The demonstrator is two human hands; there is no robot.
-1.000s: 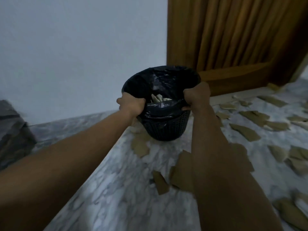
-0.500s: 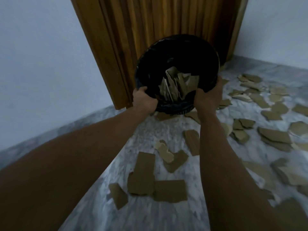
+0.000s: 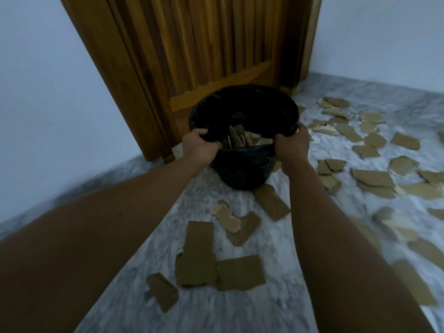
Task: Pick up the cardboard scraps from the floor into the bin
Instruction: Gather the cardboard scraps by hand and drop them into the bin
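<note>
- Cardboard scraps [image 3: 195, 265], flat, brown and torn-edged, lie on the grey-white marble floor [image 3: 276, 308]. One cluster is below the hands, between our two forearms, and a wider spread reaches out to the right of the right hand.
- We judge each piece light and fairly stiff, so it should lift without drooping. Lying flat on smooth stone, it may slide when nudged and offer little edge to catch.
- The best hold, we think, is a pinch at a ragged corner or at an edge that overlaps a neighbour, with fingertips slipped under. Overlapping pieces could come up several at once.
- Our round black plastic lattice-walled bin [image 3: 242, 174] is between the hands. A thin black plastic bag liner [image 3: 245, 155] is folded over its rim, and a bundle of binned scraps [image 3: 240, 140] stands on end inside.
- We expect the bin to be light even with that load and its rim to be stiff. The liner looks soft and slippery, and apt to slide off the rim if pulled alone.
- Our left hand [image 3: 198, 146] is curled over the near left part of the rim, fingers wrapped over it, gripping rim and liner together.
- Our right hand [image 3: 292, 143] grips the near right part of the rim the same way.
- We cannot tell whether the bin's base rests on the floor or hangs just above it.
</note>
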